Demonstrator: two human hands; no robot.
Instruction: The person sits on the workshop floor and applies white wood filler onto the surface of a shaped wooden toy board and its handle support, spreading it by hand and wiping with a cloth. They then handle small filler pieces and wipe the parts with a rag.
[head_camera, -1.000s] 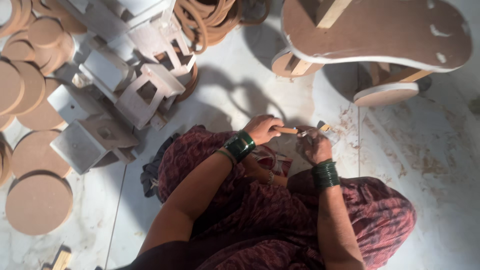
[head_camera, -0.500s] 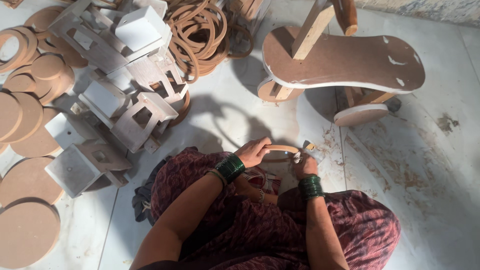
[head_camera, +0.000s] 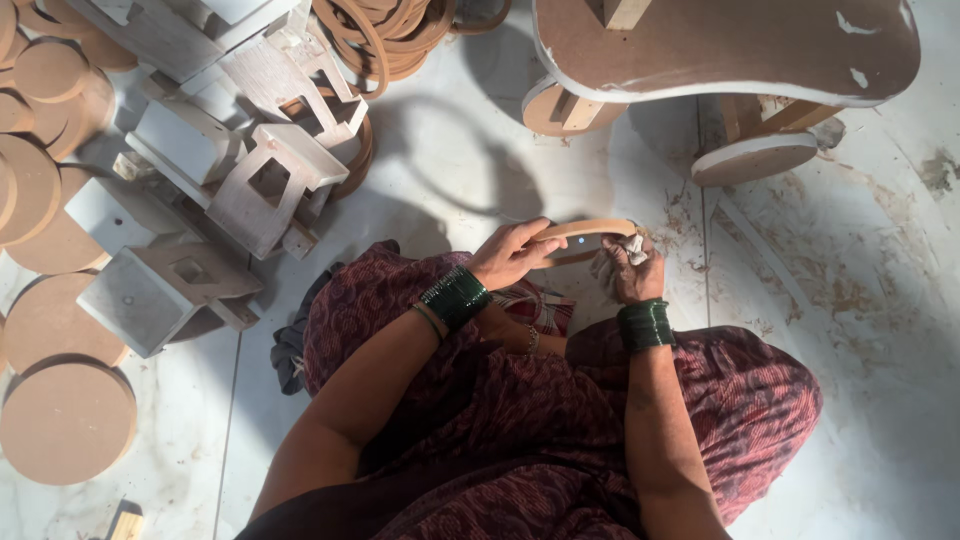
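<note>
Round brown discs (head_camera: 66, 420) lie at nine o'clock, white-painted stools (head_camera: 270, 185) beyond. Left hand (head_camera: 512, 252) grasps a brown wooden ring (head_camera: 590, 230), held above the lap at centre. Right hand (head_camera: 632, 272) is clenched on a crumpled abrasive scrap (head_camera: 612, 262) against it. Advisable: steady ring, even strokes along the rim.

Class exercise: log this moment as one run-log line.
left hand: holds brown wooden ring | right hand: presses pale cloth wad against ring | nearby: white stools, brown discs

Woodworking workshop floor, stacked brown board discs (head_camera: 65, 420), cut rings (head_camera: 385, 30), unpainted stool frames (head_camera: 270, 185), sawdust
</note>
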